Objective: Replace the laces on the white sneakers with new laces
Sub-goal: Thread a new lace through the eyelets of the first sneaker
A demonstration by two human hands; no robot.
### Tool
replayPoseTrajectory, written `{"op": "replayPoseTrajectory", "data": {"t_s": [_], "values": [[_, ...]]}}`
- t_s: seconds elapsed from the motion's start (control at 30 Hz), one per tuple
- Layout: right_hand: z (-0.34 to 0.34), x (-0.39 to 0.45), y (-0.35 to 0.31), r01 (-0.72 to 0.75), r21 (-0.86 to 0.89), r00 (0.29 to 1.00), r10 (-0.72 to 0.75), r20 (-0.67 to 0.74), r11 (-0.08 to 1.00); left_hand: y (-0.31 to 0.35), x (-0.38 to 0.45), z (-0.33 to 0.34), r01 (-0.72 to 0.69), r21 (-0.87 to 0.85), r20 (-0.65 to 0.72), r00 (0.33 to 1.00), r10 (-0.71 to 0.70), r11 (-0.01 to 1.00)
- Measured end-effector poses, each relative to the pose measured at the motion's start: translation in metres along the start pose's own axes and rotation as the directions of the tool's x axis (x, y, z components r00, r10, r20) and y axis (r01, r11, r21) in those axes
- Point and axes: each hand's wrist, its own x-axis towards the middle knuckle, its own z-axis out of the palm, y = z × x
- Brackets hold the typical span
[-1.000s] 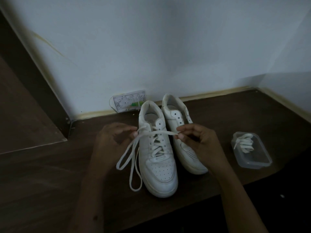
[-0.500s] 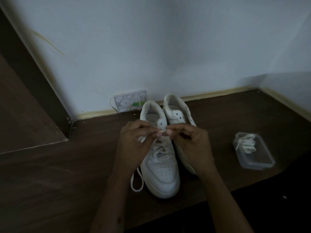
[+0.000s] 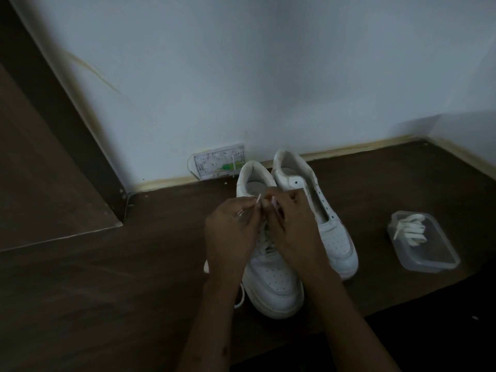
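Left hand (image 3: 230, 232) and right hand (image 3: 292, 226) both pinch lace (image 3: 259, 197) over near shoe (image 3: 271, 280), box (image 3: 429, 261) right of right hand

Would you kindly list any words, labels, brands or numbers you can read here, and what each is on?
None can be read.
Wall plate behind the sneakers: markings and a green patch, too blurred to read.
Sneakers, laces and plastic container: no text visible.

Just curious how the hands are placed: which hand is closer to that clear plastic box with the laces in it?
Right. The right hand works over the sneakers, on the side toward the plastic box; the left hand sits beyond it, farther away.
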Motion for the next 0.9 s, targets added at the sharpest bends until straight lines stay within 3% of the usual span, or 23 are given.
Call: {"op": "replayPoseTrajectory", "data": {"t_s": [0.13,0.27,0.43,0.7,0.9], "values": [[-0.001,0.002,-0.005,-0.103,0.130,0.992,0.112,-0.061,0.986,0.001,0.000,0.003,-0.059,0.010,0.008,0.998,0.059,0.998],[-0.007,0.000,-0.015,-0.183,0.330,0.954,0.249,-0.169,0.926,0.001,0.001,0.007,-0.131,0.152,0.036,0.991,0.127,0.980],[-0.012,0.000,-0.017,-0.327,0.496,0.879,0.451,-0.152,0.804,0.005,0.025,0.006,-0.121,0.186,0.176,0.980,0.088,0.975],[-0.012,-0.001,-0.017,-0.342,0.524,0.875,0.468,-0.126,0.780,0.017,0.057,-0.006,-0.366,0.310,0.481,0.856,0.188,0.877],[-0.009,-0.002,-0.014,-0.341,0.531,0.874,0.469,-0.124,0.776,0.027,0.069,0.005,-0.404,0.425,0.619,0.783,0.066,0.810]]}}
